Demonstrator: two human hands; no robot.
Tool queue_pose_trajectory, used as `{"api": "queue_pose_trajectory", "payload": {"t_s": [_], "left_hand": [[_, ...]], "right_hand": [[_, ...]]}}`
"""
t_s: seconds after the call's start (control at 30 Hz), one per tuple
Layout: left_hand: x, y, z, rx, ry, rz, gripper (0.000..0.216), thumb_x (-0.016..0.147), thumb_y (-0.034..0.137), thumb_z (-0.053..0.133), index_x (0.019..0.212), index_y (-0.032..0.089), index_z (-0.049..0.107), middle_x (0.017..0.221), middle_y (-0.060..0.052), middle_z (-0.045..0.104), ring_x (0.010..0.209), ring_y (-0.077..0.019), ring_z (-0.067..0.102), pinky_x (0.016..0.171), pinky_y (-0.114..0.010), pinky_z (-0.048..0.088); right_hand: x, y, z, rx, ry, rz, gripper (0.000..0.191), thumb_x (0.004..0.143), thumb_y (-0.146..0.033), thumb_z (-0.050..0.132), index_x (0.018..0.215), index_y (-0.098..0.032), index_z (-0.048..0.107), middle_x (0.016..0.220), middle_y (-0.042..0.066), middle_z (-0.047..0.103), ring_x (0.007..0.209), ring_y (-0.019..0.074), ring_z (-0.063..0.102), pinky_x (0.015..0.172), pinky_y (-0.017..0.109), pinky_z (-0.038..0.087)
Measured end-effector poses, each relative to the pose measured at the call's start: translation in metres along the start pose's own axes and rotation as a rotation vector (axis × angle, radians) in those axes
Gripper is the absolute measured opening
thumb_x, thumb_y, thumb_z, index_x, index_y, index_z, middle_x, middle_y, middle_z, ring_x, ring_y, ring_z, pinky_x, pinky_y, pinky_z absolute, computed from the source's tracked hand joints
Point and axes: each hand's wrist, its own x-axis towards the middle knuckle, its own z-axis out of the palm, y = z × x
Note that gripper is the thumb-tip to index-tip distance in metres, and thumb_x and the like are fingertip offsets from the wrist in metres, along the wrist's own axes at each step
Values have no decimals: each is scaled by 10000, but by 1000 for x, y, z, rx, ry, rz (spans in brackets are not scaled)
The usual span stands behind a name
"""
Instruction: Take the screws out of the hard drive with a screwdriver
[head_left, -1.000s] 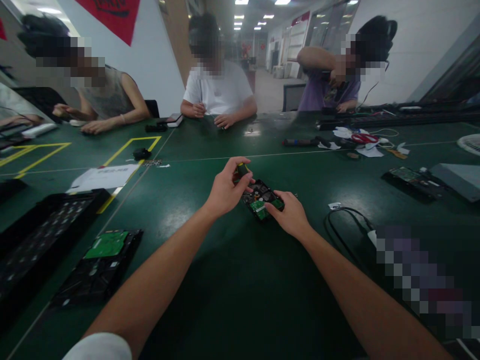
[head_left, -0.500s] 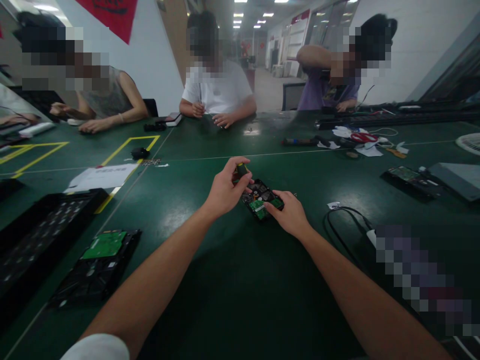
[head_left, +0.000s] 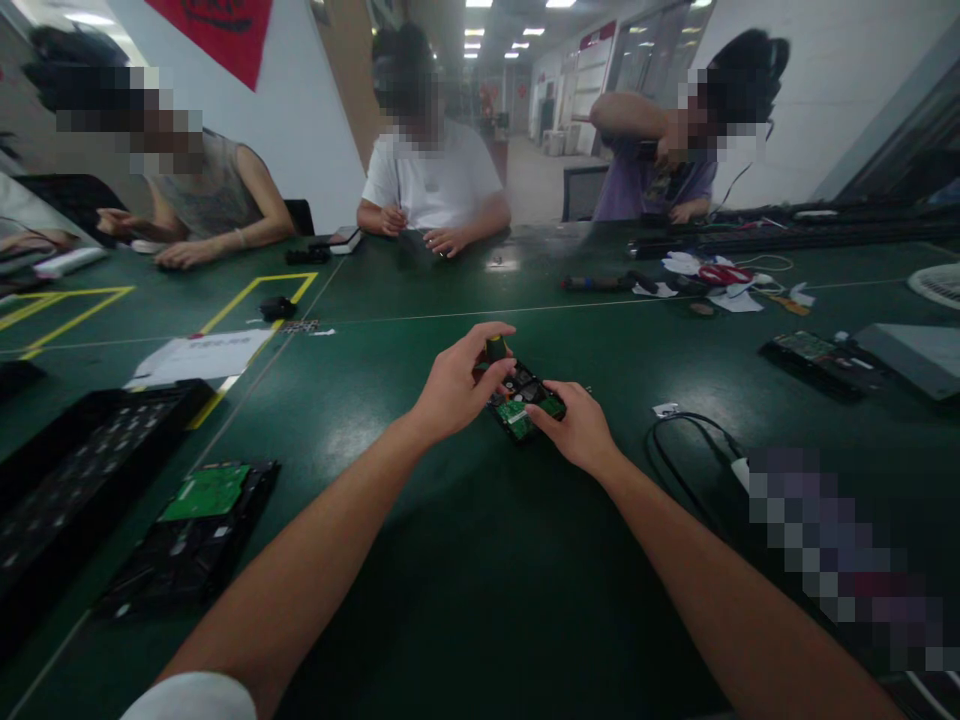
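Note:
A small hard drive (head_left: 523, 395) with a green circuit board facing up lies on the green table (head_left: 450, 560) in front of me. My left hand (head_left: 456, 385) is closed round a screwdriver (head_left: 495, 349) with a black and yellow handle, held upright over the drive's far end. At the near right corner of the drive, my right hand (head_left: 574, 428) presses on it with its fingers curled.
Another hard drive (head_left: 196, 525) and a black tray (head_left: 71, 480) lie at the near left. A black cable (head_left: 686, 450) lies to the right, and more drives (head_left: 817, 358) sit at far right. Three people sit across the table. Paper (head_left: 202, 355) lies by yellow floor-tape markings.
My left hand has shifted slightly on the screwdriver handle, its fingers turned round it. The right hand and the drive have stayed where they were.

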Motion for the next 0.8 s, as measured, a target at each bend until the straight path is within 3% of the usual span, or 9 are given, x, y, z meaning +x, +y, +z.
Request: {"api": "queue_pose_trajectory", "payload": {"t_s": [0.8], "left_hand": [[3, -9, 1, -111, 72, -8, 423, 969, 241, 638, 1379, 270, 541, 1088, -47, 648, 906, -163, 741, 701, -271, 675]], "right_hand": [[0, 1, -1, -5, 7, 6, 523, 962, -544, 658, 1349, -193, 663, 1267, 143, 676, 1135, 313, 647, 973, 468, 509]]}}
